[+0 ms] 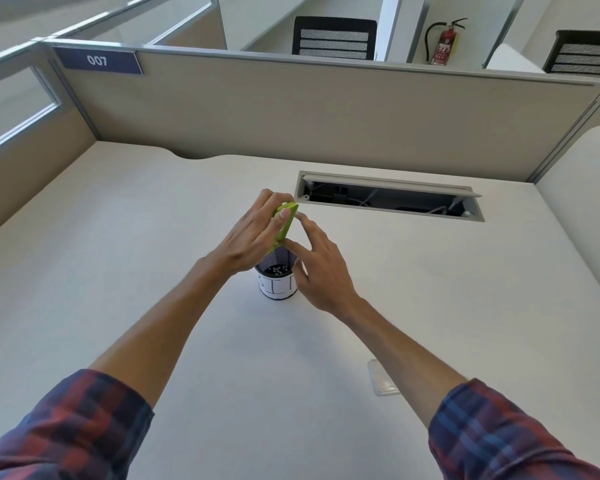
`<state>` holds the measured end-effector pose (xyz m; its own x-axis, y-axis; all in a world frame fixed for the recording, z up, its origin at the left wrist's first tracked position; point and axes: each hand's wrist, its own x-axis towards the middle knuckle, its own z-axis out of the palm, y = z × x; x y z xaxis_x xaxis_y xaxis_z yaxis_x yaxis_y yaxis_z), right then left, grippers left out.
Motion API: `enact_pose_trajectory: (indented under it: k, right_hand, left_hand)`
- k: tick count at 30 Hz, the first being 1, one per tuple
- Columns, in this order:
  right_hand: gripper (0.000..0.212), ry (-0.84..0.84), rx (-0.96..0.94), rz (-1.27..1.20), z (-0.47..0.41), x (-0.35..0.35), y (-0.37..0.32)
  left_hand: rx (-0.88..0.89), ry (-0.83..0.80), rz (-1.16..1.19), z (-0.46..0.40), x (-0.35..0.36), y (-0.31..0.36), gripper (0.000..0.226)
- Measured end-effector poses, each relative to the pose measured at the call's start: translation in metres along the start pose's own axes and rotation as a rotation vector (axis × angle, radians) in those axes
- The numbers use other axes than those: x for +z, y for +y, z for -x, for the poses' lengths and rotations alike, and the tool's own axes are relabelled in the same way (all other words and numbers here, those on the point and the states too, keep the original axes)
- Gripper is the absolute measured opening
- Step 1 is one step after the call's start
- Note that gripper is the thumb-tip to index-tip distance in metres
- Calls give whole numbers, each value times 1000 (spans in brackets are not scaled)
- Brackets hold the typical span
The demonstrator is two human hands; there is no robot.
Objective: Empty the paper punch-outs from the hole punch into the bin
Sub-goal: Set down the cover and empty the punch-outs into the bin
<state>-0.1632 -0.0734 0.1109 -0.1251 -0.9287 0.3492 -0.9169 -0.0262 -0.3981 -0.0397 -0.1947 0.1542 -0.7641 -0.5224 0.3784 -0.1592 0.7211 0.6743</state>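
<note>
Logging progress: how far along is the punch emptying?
Partly done: white punch-outs already lie in the mesh bin. In hand: left hand holds the green hole punch tilted over it, right hand fingertips touching. Left: finishing emptying, setting it down.

Lime-green plastic hole punch (284,223) over a small black mesh bin (278,271) wrapped in a white paper label with dark hand-drawn letters, white paper dots (278,270) speckling the dark inside. Off-white desk top (153,237), beige partition panel (291,116) with a navy tag (98,60) reading 007 in white. Plaid sleeves (66,434) in navy, red and blue, plus a red fire extinguisher (445,43) way back.
</note>
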Motion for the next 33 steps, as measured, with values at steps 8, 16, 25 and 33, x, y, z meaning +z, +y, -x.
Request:
enact_pose_trajectory:
  k: [8, 16, 25, 33]
  right_hand:
    - [54, -11, 11, 20, 3, 2, -2]
    - [55, -12, 8, 10, 4, 3, -1]
    - [58, -19, -45, 57, 4, 4, -3]
    - [40, 176, 44, -47, 7, 3, -3]
  left_hand:
    - [0, 26, 31, -4, -3, -1, 37]
    - [-40, 19, 60, -2, -5, 0, 37]
    - [-50, 50, 103, -1, -9, 0, 34]
    - [-297, 184, 434, 1, -7, -11, 35]
